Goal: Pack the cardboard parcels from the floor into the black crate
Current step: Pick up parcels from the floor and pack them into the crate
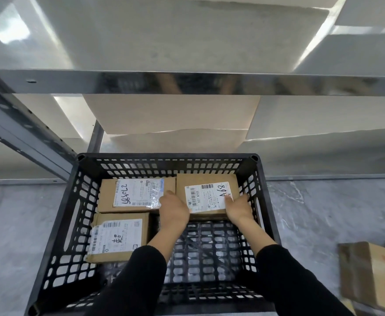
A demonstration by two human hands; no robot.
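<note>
Head view: you are bent over the black crate (168, 156), which stands on the grey floor (323, 213) in front of a metal shelf rack (187, 84). Both your hands are down inside it, on the far-right parcel (206, 195).

Your left grip (173, 210) is curled over that parcel's near-left corner, just beside the far-left parcel (134, 195). Your right grip (237, 209) has its thumb on the white label and its fingers wrapped round the right edge, close to the crate wall. Holding it from both sides lets you keep it level and steer it square into the far-right corner. I cannot tell whether it already rests on the crate bottom.

It sits right against the far-left parcel, or nearly so. The near-left parcel (118, 238) lies label-up in front of that one, so the left half is filled and the near-right quarter shows bare lattice. Laying them flat, side by side and labels up, looks meant to save room.

At least one floor parcel (378, 277) lies to your right. By my reading the job is only partly done, and the open near-right spot suits the next one.
</note>
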